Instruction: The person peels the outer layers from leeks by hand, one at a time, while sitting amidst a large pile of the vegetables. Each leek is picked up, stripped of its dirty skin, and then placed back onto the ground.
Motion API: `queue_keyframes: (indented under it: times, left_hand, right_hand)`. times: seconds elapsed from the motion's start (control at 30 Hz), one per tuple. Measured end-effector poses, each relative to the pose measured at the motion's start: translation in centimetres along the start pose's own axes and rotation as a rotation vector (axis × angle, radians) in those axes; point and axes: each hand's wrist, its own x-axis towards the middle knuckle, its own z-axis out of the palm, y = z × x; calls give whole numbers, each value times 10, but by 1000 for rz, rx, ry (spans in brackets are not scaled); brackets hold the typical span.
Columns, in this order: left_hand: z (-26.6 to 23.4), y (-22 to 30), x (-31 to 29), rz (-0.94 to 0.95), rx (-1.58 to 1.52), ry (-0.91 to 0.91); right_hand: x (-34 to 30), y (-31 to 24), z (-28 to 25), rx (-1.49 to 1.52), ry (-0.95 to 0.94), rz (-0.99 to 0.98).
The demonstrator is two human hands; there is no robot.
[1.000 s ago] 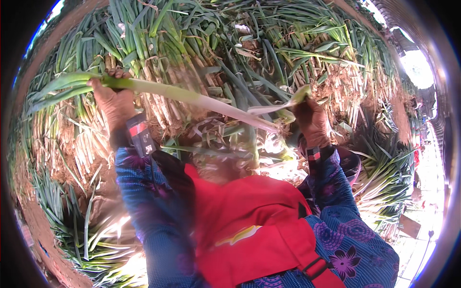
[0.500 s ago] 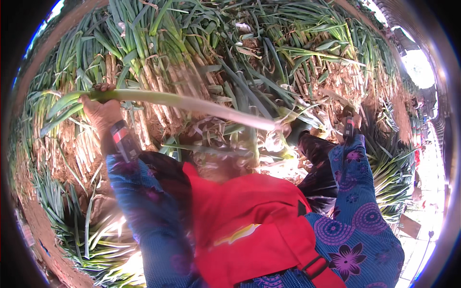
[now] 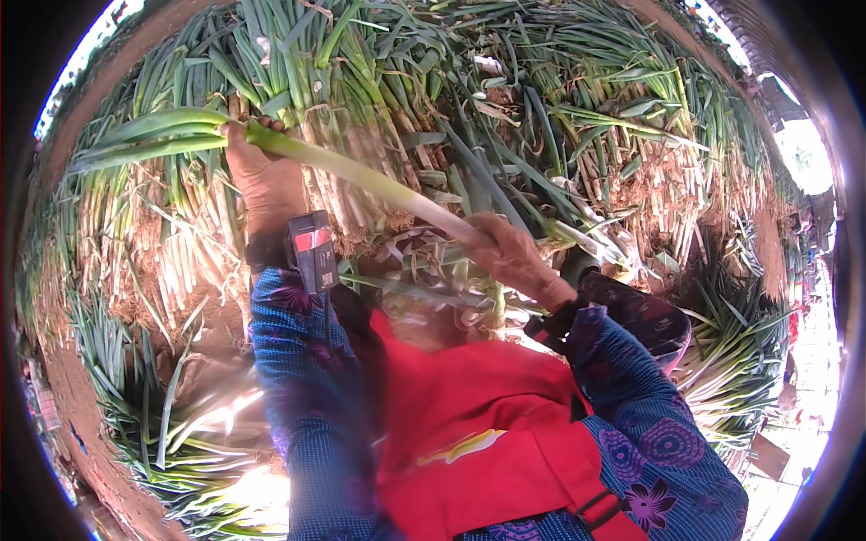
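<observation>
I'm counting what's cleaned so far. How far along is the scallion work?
Done: bare green stalks lie lower left. In hand: one scallion, left hand gripping its green end, right hand on its white shaft. Left: a big heap with roots attached.

Blue patterned sleeves with purple flowers, red apron with strap and black buckle, dark wristbands, small black-and-red wrist device

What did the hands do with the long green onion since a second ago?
The right hand let go of the onion's root end, dropped down to the side, then came back up and took hold of the white stalk of the green onion again. The left hand kept gripping it near the leaves. The heap of onions behind stayed put.
</observation>
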Motion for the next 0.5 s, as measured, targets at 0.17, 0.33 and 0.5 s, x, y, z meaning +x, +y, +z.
queue_keyframes:
  times: [0.17, 0.33, 0.5]
  left_hand:
    - [19, 7, -16, -22, -41, -182]
    - [30, -24, -23, -236, -152, -493]
    - [31, -13, -28, -200, -103, -460]
  right_hand:
    - [-4, -5, 7, 493, 44, 154]
    - [-2, -8, -13, 748, -174, 248]
    - [2, -33, -3, 742, -130, 380]
